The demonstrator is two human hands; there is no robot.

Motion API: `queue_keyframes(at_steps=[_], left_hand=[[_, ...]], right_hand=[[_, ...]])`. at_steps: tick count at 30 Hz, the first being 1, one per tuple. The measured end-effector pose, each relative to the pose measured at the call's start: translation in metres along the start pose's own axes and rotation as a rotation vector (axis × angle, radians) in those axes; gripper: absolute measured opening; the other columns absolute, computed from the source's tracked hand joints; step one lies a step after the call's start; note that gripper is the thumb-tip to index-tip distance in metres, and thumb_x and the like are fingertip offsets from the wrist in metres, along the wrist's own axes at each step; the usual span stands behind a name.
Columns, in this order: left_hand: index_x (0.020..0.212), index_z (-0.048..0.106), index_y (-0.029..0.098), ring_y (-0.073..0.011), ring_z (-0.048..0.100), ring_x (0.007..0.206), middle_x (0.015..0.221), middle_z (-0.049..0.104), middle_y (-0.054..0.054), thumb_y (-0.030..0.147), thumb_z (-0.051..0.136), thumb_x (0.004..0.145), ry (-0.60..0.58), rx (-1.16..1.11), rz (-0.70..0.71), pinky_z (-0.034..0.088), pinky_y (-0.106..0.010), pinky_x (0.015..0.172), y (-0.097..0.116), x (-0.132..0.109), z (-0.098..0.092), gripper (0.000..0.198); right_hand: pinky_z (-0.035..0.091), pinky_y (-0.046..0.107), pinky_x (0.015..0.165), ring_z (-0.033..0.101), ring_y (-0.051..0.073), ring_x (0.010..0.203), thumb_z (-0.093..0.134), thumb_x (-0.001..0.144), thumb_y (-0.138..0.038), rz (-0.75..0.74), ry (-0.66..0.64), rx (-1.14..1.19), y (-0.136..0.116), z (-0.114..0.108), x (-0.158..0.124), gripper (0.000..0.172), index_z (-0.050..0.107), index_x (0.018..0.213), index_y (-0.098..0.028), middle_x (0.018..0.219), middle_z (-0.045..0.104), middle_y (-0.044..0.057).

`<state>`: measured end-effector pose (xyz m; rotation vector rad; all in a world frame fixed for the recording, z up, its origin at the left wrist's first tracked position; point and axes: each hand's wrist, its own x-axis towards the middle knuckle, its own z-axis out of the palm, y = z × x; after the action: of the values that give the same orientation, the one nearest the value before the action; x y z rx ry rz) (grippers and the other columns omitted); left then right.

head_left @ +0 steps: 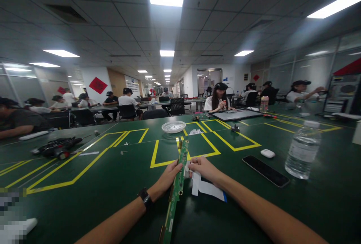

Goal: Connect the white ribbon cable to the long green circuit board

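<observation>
A long, narrow green circuit board (177,187) runs up the middle of the view, with copper-coloured tabs along its left edge. My left hand (170,176) is closed around the board from the left side, thumb on its face. At the board's right edge, the fingers of my right hand (204,168) are pinched on a white flat ribbon cable (210,189). The cable hangs folded below that hand and ends in a blue tip. Where the cable meets the board is partly hidden by my fingers.
Right of my hands lie a black phone (266,170), a white earbud case (267,153) and a water bottle (303,150). A white mesh basket (173,126) stands beyond the board. Black equipment (58,146) is at left. A person (220,101) sits opposite by a flat panel (237,114).
</observation>
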<state>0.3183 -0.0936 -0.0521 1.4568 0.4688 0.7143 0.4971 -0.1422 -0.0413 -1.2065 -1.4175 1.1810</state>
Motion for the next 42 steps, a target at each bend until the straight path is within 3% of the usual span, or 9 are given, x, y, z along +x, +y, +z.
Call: queue_keyframes(at_steps=[27, 38, 42], left_hand=[[0.106, 0.059, 0.012, -0.0131, 0.058, 0.066, 0.082, 0.067, -0.004, 0.052, 0.056, 0.082, -0.021, 0.071, -0.039, 0.044, -0.023, 0.06, 0.001, 0.0, -0.002, 0.047], [0.109, 0.059, 0.014, -0.0129, 0.058, 0.067, 0.082, 0.067, -0.004, 0.053, 0.057, 0.081, 0.057, 0.041, 0.01, 0.044, -0.021, 0.06, 0.002, -0.001, -0.002, 0.048], [0.108, 0.059, 0.014, -0.0131, 0.059, 0.066, 0.081, 0.067, -0.004, 0.053, 0.056, 0.081, 0.057, 0.029, 0.013, 0.045, -0.021, 0.059, 0.0, -0.001, -0.001, 0.047]], right_hand=[[0.031, 0.018, 0.045, 0.045, 0.006, 0.045, 0.058, 0.077, -0.031, 0.013, -0.037, -0.07, -0.002, 0.0, -0.003, 0.019, 0.063, 0.072, -0.013, 0.062, 0.064, 0.0], [0.036, 0.019, 0.049, 0.049, 0.008, 0.049, 0.056, 0.077, -0.031, 0.012, 0.063, -0.04, -0.002, -0.004, -0.001, 0.019, 0.063, 0.075, -0.014, 0.063, 0.064, -0.001], [0.032, 0.018, 0.046, 0.048, 0.007, 0.048, 0.058, 0.076, -0.031, 0.02, 0.001, -0.04, -0.008, 0.0, -0.006, 0.019, 0.064, 0.074, -0.013, 0.063, 0.064, -0.001]])
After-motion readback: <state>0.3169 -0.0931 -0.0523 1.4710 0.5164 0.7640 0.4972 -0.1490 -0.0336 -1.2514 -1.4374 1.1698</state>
